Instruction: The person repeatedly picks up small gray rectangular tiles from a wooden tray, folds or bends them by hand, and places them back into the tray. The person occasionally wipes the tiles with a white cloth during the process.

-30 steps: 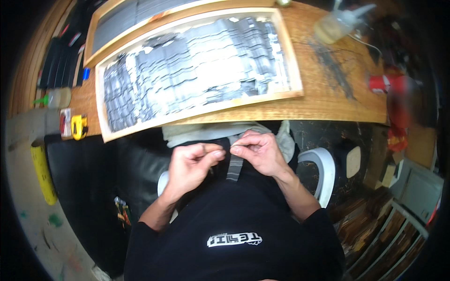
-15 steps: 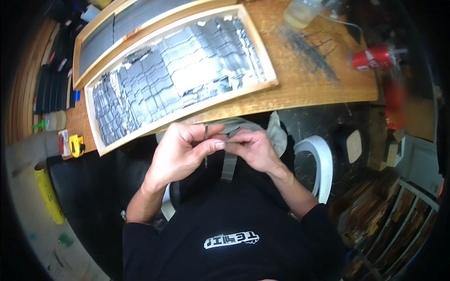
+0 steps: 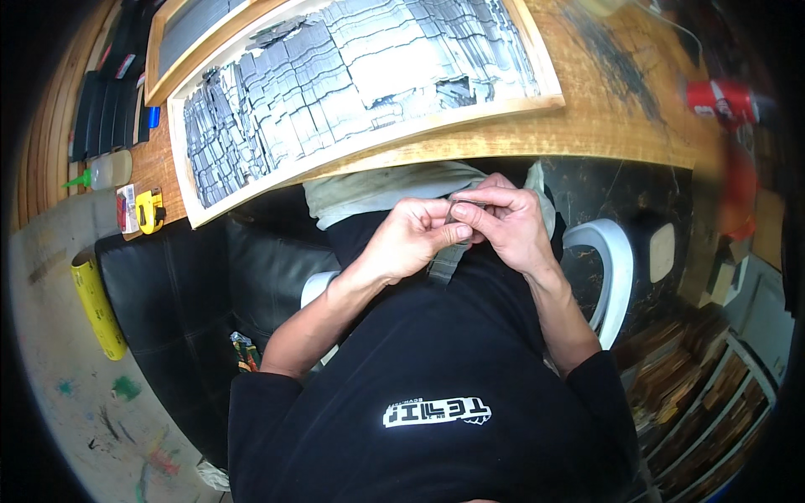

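Above my lap, my left hand (image 3: 411, 239) and my right hand (image 3: 516, 226) meet with fingertips pinched together. Between them is a small, thin dark grey piece (image 3: 454, 206), mostly covered by the fingers; its exact kind cannot be made out. Just below the fingertips a ribbed grey strip (image 3: 444, 267) shows against my dark clothes; whether it is held or part of the clothing is unclear. Beyond the hands, a shallow wooden frame (image 3: 436, 126) lies on the table, filled with rows of overlapping thin grey pieces (image 3: 289, 92).
A second wooden frame (image 3: 158, 63) lies behind the first. Left on the wooden table (image 3: 620, 142) are a yellow tape measure (image 3: 151, 211) and a green-tipped bottle (image 3: 111, 170). A red can (image 3: 723, 102) stands right. White chair arms (image 3: 619, 272) flank me; a yellow tube (image 3: 96, 308) lies left.
Both hands have shifted right in view and drawn closer together. The thin dark piece that stuck out from the left fingers is now mostly hidden between both hands. The view has also shifted.
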A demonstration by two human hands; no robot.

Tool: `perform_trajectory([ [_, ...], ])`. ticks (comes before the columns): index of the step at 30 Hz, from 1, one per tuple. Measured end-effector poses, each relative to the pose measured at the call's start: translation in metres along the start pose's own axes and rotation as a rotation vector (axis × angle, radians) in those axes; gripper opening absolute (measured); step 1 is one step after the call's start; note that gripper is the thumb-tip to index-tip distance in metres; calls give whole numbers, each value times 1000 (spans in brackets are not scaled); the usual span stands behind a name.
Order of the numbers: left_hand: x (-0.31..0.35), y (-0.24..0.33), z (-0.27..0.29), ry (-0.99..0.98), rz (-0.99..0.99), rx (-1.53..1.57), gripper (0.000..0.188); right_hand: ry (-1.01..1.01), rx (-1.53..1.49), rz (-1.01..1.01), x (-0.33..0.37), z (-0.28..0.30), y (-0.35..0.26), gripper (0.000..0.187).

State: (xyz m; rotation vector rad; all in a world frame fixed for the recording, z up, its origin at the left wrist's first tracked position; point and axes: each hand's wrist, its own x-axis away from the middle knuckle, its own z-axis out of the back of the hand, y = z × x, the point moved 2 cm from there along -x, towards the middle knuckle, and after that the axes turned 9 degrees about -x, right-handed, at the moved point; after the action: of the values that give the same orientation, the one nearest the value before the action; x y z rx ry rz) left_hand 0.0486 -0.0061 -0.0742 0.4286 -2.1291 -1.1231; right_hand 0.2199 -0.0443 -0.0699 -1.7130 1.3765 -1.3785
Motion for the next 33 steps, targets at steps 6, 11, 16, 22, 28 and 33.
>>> perform_trajectory([
  [6, -1, -2, -4, -18, 97, 124, 20, 23, 412, 188, 4, 3, -2, 41],
  [11, 3, 2, 31, 124, 112, 494, 21, -404, 597, -22, 30, 1, -42, 38],
  [16, 17, 9, 12, 214, 109, 679, 23, -642, 390, 77, 42, -7, -17, 30],
  [22, 24, 25, 6, 169, 78, 661, 22, -559, 348, 261, 44, -7, -9, 24],
  [28, 29, 27, 3, 107, -18, 634, 26, -594, 401, 302, 44, -4, -11, 30],
  [33, 27, 34, -5, 86, -167, 466, 21, -568, 413, 395, 44, -6, -10, 28],
])
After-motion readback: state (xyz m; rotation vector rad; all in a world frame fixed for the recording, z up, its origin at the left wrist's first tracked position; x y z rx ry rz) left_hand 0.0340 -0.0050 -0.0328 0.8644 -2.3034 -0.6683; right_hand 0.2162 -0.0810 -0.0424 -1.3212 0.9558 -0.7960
